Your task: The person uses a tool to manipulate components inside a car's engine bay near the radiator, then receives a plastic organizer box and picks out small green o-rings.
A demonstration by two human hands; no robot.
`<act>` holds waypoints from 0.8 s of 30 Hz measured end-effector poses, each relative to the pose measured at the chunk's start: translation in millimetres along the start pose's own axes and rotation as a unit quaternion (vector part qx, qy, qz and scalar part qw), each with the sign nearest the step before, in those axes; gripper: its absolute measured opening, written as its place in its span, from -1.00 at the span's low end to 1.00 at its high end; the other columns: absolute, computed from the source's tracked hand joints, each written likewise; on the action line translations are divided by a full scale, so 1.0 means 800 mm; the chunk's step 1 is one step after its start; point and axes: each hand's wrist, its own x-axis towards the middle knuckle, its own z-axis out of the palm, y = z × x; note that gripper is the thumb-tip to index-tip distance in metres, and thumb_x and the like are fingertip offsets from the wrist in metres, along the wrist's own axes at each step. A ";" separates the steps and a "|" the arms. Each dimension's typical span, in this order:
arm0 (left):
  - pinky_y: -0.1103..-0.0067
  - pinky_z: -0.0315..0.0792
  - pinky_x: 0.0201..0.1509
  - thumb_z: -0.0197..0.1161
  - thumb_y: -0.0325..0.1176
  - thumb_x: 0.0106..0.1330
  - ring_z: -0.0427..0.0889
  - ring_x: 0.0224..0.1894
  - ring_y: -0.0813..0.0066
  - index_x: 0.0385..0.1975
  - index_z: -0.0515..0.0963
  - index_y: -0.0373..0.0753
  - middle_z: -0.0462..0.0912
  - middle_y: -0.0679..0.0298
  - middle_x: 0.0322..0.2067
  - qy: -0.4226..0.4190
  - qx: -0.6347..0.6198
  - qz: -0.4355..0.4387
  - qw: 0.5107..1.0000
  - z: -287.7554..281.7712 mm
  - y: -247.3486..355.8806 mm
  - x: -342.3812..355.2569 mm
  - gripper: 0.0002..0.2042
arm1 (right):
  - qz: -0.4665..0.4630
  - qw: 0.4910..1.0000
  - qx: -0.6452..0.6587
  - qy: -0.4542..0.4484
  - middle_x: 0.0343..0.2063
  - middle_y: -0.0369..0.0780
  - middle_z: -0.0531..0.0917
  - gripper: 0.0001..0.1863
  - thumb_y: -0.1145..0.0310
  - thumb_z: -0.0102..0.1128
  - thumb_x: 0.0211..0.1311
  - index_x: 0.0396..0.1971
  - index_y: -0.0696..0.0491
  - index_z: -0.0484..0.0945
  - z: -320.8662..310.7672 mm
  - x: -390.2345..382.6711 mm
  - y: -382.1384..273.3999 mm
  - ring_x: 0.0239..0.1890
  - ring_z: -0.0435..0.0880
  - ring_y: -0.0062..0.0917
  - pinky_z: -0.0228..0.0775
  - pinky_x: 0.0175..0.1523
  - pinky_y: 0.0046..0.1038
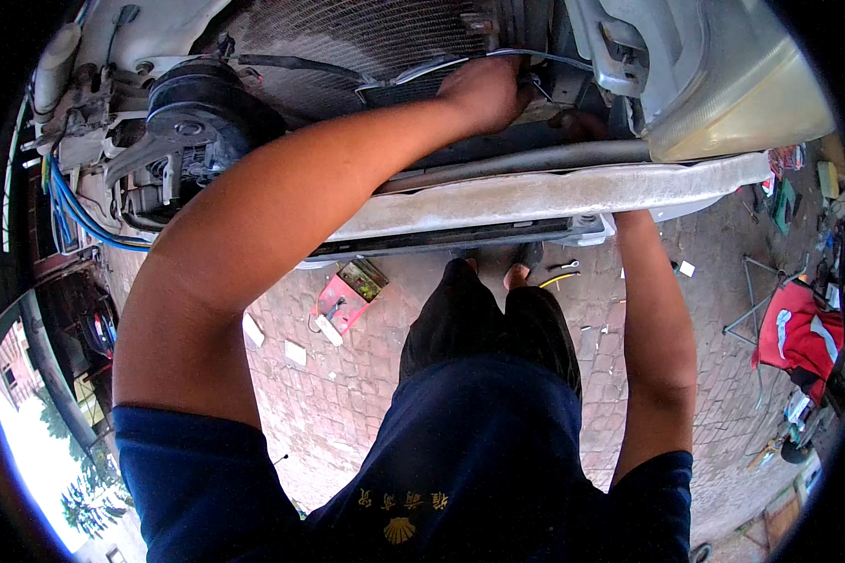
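Observation:
My left hand [488, 92] reaches over the pale metal crossbar [516, 199] into the open front of a vehicle. Its fingers are curled and mostly turned out of sight, close to a thin shiny metal rod [541, 90]. What lies inside the grip is hidden. Below the crossbar my right forearm [650, 310] passes upward behind it. Part of my right hand [582, 124] shows in shadow beside the left, its fingers too dark to make out. A thin cable [427, 69] runs past my left hand, in front of the finned radiator mesh [347, 33].
A yellowed headlight [742, 94] sits at the right, a round black part [192, 108] at the left. Blue hoses [80, 211] hang at the left edge. On the brick paving lie a red box [347, 298], a wrench [565, 266] and a red folding chair [793, 328].

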 end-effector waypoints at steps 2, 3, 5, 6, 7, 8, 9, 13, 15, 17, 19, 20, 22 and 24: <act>0.13 0.48 0.19 0.27 -0.03 0.35 0.62 0.06 -0.15 0.11 0.51 -0.37 0.65 -0.19 -0.02 0.000 0.001 -0.001 1.000 0.001 -0.001 0.000 -0.47 | 0.008 1.000 -0.010 0.005 0.11 -0.20 0.62 -0.61 0.28 0.18 0.48 0.21 0.09 0.50 0.004 0.002 -0.011 0.14 0.57 -0.52 0.37 0.30 -0.44; 0.13 0.48 0.19 0.26 -0.03 0.36 0.62 0.06 -0.16 0.11 0.52 -0.37 0.65 -0.19 -0.03 0.004 0.001 0.000 1.000 0.002 -0.001 0.001 -0.47 | 0.013 1.000 -0.020 0.010 0.10 -0.20 0.63 -0.62 0.27 0.19 0.47 0.19 0.09 0.51 0.006 0.002 -0.018 0.13 0.58 -0.52 0.38 0.29 -0.44; 0.13 0.48 0.19 0.26 -0.02 0.36 0.63 0.05 -0.16 0.10 0.53 -0.37 0.65 -0.19 -0.03 0.006 0.001 0.001 1.000 0.003 0.000 0.003 -0.48 | 0.018 0.999 -0.038 0.015 0.07 -0.20 0.64 -0.63 0.27 0.20 0.47 0.16 0.09 0.53 0.014 0.002 -0.032 0.10 0.59 -0.53 0.39 0.27 -0.44; 0.12 0.48 0.18 0.25 -0.02 0.37 0.63 0.05 -0.16 0.10 0.53 -0.36 0.65 -0.19 -0.03 0.004 -0.001 0.001 1.000 0.005 0.001 0.005 -0.49 | 0.022 0.998 -0.047 0.018 0.05 -0.20 0.65 -0.64 0.27 0.20 0.46 0.15 0.09 0.54 0.019 0.002 -0.037 0.09 0.59 -0.54 0.40 0.26 -0.45; 0.12 0.48 0.18 0.24 -0.03 0.37 0.62 0.05 -0.17 0.09 0.54 -0.35 0.65 -0.19 -0.03 0.002 -0.002 0.001 1.000 0.006 0.002 0.007 -0.49 | 0.023 0.998 -0.056 0.020 0.04 -0.20 0.66 -0.65 0.27 0.21 0.46 0.13 0.09 0.55 0.025 0.001 -0.041 0.08 0.59 -0.54 0.40 0.25 -0.45; 0.12 0.48 0.18 0.24 -0.03 0.37 0.62 0.05 -0.17 0.09 0.54 -0.35 0.65 -0.19 -0.03 0.002 0.000 0.000 1.000 0.006 0.002 0.007 -0.49 | 0.025 0.997 -0.064 0.021 0.02 -0.20 0.66 -0.66 0.27 0.22 0.45 0.12 0.09 0.56 0.038 0.001 -0.043 0.07 0.60 -0.55 0.41 0.23 -0.45; 0.13 0.49 0.18 0.23 -0.03 0.38 0.63 0.05 -0.17 0.09 0.54 -0.34 0.65 -0.18 -0.03 0.005 -0.005 -0.008 1.000 0.005 -0.003 0.004 -0.50 | 0.028 0.996 -0.079 0.020 0.01 -0.21 0.67 -0.67 0.26 0.22 0.45 0.10 0.09 0.57 0.059 0.001 -0.043 0.06 0.60 -0.55 0.41 0.22 -0.45; 0.17 0.49 0.21 0.20 -0.14 0.36 0.63 0.11 -0.03 0.16 0.56 -0.18 0.67 -0.05 0.03 -0.017 0.007 -0.052 0.998 -0.001 0.001 0.000 -0.57 | 0.000 0.986 -0.161 0.039 -0.05 -0.21 0.70 -0.70 0.26 0.25 0.44 0.04 0.09 0.61 0.132 0.002 -0.031 0.01 0.62 -0.57 0.44 0.18 -0.46; 0.17 0.50 0.20 0.20 -0.14 0.36 0.63 0.11 -0.03 0.16 0.56 -0.17 0.67 -0.04 0.02 -0.011 0.000 -0.044 0.999 0.004 0.001 0.003 -0.58 | -0.033 0.958 -0.281 0.049 -0.05 -0.21 0.70 -0.71 0.25 0.24 0.44 0.03 0.09 0.62 0.131 0.007 -0.024 0.00 0.62 -0.57 0.45 0.17 -0.46; 0.18 0.50 0.20 0.19 -0.13 0.36 0.64 0.10 -0.03 0.16 0.57 -0.16 0.67 -0.03 0.02 -0.002 -0.008 -0.042 0.999 0.004 -0.005 0.000 -0.58 | -0.054 0.940 -0.336 -0.020 -0.03 -0.22 0.68 -0.72 0.24 0.23 0.45 0.02 0.07 0.61 0.113 0.004 -0.021 -0.02 0.61 -0.56 0.45 0.13 -0.46; 0.18 0.50 0.20 0.19 -0.13 0.36 0.64 0.10 -0.03 0.17 0.57 -0.14 0.68 -0.02 0.02 0.004 0.003 -0.021 1.000 0.003 0.003 0.000 -0.57 | -0.021 0.996 -0.090 -0.004 0.03 -0.21 0.65 -0.70 0.22 0.18 0.48 0.06 0.05 0.59 0.055 -0.017 0.004 0.00 0.60 -0.52 0.45 0.13 -0.43; 0.18 0.50 0.20 0.19 -0.13 0.36 0.64 0.10 -0.03 0.17 0.57 -0.14 0.68 -0.02 0.02 0.002 -0.001 -0.016 1.000 0.007 0.005 0.005 -0.57 | -0.011 0.999 0.031 0.012 0.06 -0.21 0.63 -0.69 0.20 0.16 0.50 0.08 0.04 0.58 0.024 -0.029 0.014 0.01 0.59 -0.50 0.45 0.13 -0.42; 0.11 0.52 0.13 0.22 -0.07 0.37 0.65 0.02 -0.14 0.04 0.58 -0.31 0.67 -0.14 -0.06 0.001 0.004 0.002 1.000 0.014 -0.005 0.009 -0.56 | 0.001 0.997 0.076 0.030 0.06 -0.21 0.63 -0.69 0.20 0.16 0.50 0.09 0.04 0.57 0.019 -0.035 0.020 0.01 0.59 -0.49 0.44 0.14 -0.41; 0.11 0.52 0.12 0.22 -0.07 0.37 0.65 0.02 -0.14 0.05 0.58 -0.31 0.67 -0.15 -0.06 0.006 0.000 -0.001 1.000 0.010 -0.005 0.004 -0.56 | 0.005 0.999 0.030 0.040 0.06 -0.21 0.63 -0.68 0.20 0.15 0.50 0.09 0.04 0.57 0.030 -0.036 0.021 0.02 0.59 -0.49 0.44 0.14 -0.41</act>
